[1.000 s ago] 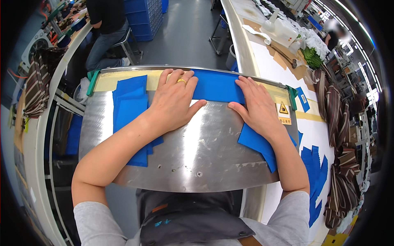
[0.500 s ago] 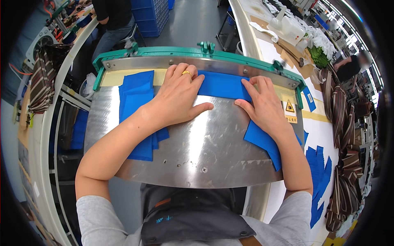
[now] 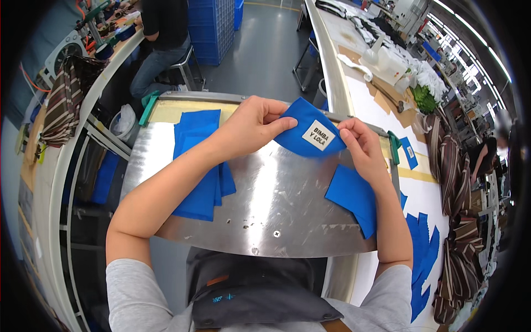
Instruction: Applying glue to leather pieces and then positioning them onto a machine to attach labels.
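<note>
My left hand (image 3: 259, 123) pinches the left corner of a blue fabric piece (image 3: 293, 142) that bears a white printed label (image 3: 317, 135). My right hand (image 3: 357, 143) grips that piece's right corner, and it is raised and curved above a steel plate (image 3: 257, 205). A pile of blue pieces (image 3: 188, 197) lies beside my left forearm, and more blue pieces (image 3: 349, 198) lie below my right hand. Yellow tape (image 3: 173, 112) runs along the plate's far part, between green end fittings (image 3: 395, 146).
A seated person (image 3: 166, 39) in dark clothes is at the left bench near blue crates (image 3: 207, 30). The right-hand table holds striped fabric (image 3: 456, 243), blue strips (image 3: 420, 260), a plastic container (image 3: 381, 58) and a hammer (image 3: 395, 97). Another person (image 3: 481, 157) stands at the far right.
Both hands have lifted the middle blue piece from the plate's far edge and tilted it, showing its label. The green bar seen half a second ago no longer shows across that edge.
</note>
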Demonstrator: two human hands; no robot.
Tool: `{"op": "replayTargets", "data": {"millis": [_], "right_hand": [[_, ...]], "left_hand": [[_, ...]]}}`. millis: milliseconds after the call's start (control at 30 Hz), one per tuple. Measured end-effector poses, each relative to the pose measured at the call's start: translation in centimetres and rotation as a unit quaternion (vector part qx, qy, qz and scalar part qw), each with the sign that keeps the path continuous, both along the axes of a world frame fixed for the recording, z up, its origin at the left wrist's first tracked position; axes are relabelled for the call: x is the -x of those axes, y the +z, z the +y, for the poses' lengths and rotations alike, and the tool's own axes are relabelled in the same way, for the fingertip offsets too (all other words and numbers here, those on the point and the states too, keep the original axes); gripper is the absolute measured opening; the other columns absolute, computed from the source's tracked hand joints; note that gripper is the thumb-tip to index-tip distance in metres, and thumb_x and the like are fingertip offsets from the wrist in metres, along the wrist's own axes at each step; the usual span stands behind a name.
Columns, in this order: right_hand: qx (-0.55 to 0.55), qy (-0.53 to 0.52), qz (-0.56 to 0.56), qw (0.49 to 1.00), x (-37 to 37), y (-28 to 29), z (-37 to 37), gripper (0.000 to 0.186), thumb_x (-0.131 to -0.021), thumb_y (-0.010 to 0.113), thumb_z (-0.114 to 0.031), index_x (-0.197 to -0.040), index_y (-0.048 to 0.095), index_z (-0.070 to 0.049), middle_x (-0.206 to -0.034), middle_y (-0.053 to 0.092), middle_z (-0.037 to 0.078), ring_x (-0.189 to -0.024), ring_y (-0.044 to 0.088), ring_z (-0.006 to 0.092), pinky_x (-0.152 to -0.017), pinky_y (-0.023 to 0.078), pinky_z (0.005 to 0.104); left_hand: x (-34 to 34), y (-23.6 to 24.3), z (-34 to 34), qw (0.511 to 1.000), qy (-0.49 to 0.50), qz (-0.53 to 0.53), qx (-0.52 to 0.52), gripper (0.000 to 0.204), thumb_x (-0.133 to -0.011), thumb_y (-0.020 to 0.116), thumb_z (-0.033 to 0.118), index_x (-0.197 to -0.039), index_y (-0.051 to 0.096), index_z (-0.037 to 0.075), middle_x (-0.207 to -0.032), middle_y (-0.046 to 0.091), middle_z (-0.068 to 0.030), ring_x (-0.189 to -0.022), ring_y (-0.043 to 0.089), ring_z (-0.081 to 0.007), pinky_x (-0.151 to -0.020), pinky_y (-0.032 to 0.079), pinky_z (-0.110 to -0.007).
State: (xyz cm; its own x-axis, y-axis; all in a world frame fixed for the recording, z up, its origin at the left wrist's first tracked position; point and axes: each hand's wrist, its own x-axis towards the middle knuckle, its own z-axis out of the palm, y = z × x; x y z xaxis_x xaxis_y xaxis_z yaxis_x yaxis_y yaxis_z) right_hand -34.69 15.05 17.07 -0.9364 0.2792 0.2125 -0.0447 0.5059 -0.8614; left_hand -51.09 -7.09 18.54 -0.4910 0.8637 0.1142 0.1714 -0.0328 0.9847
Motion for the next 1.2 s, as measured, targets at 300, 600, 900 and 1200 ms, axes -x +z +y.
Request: {"op": "replayTargets", "data": {"millis": [300, 600, 900, 1200], "right_hand": [[0.071, 0.053, 0.001, 0.996, -0.8, 3.4, -1.5, 0.019, -0.099, 0.064, -0.015, -0.108, 0.066, 0.001, -0.089, 0.072, 0.003, -0.075, 0.062, 0.0032, -0.067, 0.049, 0.018], [-0.138, 0.072, 0.095, 0.983, -1.8, 6.2, -4.2, 0.008, -0.085, 0.072, -0.007, -0.092, 0.069, -0.003, -0.086, 0.07, 0.005, -0.081, 0.065, 0.0158, -0.073, 0.051, 0.0301], [-0.4, 0.11, 0.11, 0.903, -5.0, -2.0, -8.6, 0.012, -0.079, 0.07, -0.004, -0.09, 0.066, -0.007, -0.098, 0.066, 0.005, -0.085, 0.067, 0.0253, -0.072, 0.056, 0.0362], [-0.441, 0.082, 0.158, 0.879, -4.5, -3.6, -9.7, 0.017, -0.08, 0.064, -0.005, -0.096, 0.064, -0.007, -0.104, 0.065, 0.004, -0.087, 0.067, 0.022, -0.069, 0.056, 0.0339]], "left_hand": [[-0.3, 2.5, -0.6, 0.998, -0.032, -0.051, 0.011, 0.029, -0.1, 0.063, 0.021, -0.121, 0.068, 0.002, -0.104, 0.073, -0.0047, -0.09, 0.067, -0.0077, -0.085, 0.051, -0.021], [-5.0, 4.7, -4.4, 0.995, 0.058, -0.037, -0.077, 0.015, -0.093, 0.071, 0.01, -0.105, 0.072, 0.002, -0.092, 0.07, 0.0006, -0.082, 0.062, -0.0062, -0.074, 0.048, -0.022], [-13.8, -2.0, -8.8, 0.887, -0.023, 0.461, -0.004, 0.017, -0.081, 0.075, 0.015, -0.09, 0.062, 0.01, -0.088, 0.06, -0.0051, -0.085, 0.062, -0.0273, -0.072, 0.05, -0.04], [-14.5, -4.4, -8.4, 0.909, -0.062, 0.404, 0.084, 0.014, -0.088, 0.071, 0.018, -0.09, 0.063, 0.007, -0.091, 0.059, -0.0075, -0.093, 0.059, -0.0278, -0.076, 0.05, -0.042]]}}
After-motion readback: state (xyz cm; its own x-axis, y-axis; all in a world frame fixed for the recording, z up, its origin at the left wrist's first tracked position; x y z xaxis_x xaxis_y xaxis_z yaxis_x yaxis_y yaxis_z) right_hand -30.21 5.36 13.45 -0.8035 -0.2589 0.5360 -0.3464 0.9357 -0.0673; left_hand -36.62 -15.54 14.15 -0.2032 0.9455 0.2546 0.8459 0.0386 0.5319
